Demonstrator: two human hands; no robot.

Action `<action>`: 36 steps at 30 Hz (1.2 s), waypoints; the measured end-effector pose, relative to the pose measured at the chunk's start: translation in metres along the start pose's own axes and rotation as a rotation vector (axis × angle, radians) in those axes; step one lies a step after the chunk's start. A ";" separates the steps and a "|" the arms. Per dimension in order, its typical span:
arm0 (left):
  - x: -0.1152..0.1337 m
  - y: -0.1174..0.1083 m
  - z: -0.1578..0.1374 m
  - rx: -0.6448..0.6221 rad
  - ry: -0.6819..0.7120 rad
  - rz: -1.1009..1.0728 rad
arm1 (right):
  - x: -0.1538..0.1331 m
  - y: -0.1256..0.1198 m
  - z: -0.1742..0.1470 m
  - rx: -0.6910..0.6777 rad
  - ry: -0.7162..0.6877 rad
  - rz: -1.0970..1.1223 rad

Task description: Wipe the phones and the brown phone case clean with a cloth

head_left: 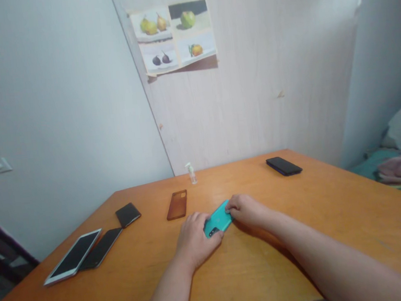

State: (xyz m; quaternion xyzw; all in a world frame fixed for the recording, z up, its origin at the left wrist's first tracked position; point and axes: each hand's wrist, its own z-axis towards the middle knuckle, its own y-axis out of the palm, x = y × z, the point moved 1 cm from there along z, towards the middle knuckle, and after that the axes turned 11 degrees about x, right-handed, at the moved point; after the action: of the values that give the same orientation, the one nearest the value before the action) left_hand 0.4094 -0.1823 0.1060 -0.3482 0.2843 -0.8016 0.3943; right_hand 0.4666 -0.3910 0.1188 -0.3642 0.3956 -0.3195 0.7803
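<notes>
A phone in a turquoise case (218, 218) lies back side up, tilted diagonally, near the middle of the wooden table, its dark camera block toward the near left end. My left hand (198, 237) grips that end, thumb along the near edge and fingers at the far side. At the opposite end, my right hand (244, 209) is closed with its fingertips pinching the corner. Whether the case is fully seated on the phone I cannot tell. Just beyond my left hand lies a brown translucent phone case (177, 205), apart from both hands.
On the left of the table (130, 294) are a white tablet (74, 256), a dark phone (102, 248) touching it and a small black device (128, 214). A clear pump bottle (191, 173) stands at the back. Another black phone (284, 165) lies at the back right.
</notes>
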 end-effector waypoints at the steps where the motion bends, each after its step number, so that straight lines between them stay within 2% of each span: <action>1: 0.000 0.000 0.000 -0.003 -0.004 0.008 | 0.000 -0.001 0.000 -0.007 -0.003 -0.006; 5: 0.000 0.000 -0.001 -0.003 -0.004 0.021 | 0.006 -0.008 0.002 0.001 0.032 -0.066; 8: 0.000 0.001 -0.002 -0.005 -0.003 0.027 | -0.002 -0.011 -0.001 -0.013 0.010 -0.089; 13: 0.001 0.000 -0.001 -0.016 0.002 0.015 | -0.028 -0.012 -0.014 -0.136 -0.300 0.078; 14: 0.001 0.000 -0.001 -0.014 0.005 0.011 | -0.029 -0.014 -0.014 -0.136 -0.295 0.062; 18: 0.000 0.001 0.000 0.002 0.010 0.020 | -0.019 -0.020 -0.012 -0.086 -0.024 -0.204; 19: -0.001 0.001 -0.001 0.006 0.011 0.022 | -0.018 -0.020 -0.013 -0.089 -0.005 -0.227; 23: -0.003 0.003 -0.001 0.013 0.017 -0.007 | -0.024 -0.014 -0.022 -0.206 -0.193 -0.048; 25: -0.003 0.003 -0.002 0.009 0.021 -0.017 | -0.026 -0.011 -0.024 -0.257 -0.232 0.028; 27: -0.003 0.003 -0.002 0.010 0.022 -0.012 | -0.021 -0.011 -0.022 -0.236 -0.145 -0.011; 30: -0.004 0.003 -0.001 0.015 0.017 -0.005 | -0.011 -0.012 -0.016 -0.143 0.062 -0.150; 31: -0.003 0.003 -0.001 0.017 0.015 -0.005 | -0.010 -0.012 -0.016 -0.132 0.081 -0.162; 36: -0.002 0.003 -0.001 0.012 0.021 -0.003 | -0.022 -0.003 -0.021 -0.273 -0.151 0.058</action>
State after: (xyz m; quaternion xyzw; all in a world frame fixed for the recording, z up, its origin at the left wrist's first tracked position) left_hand 0.4107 -0.1820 0.1022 -0.3379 0.2831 -0.8073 0.3923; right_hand 0.4379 -0.3822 0.1213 -0.4784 0.3857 -0.2117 0.7599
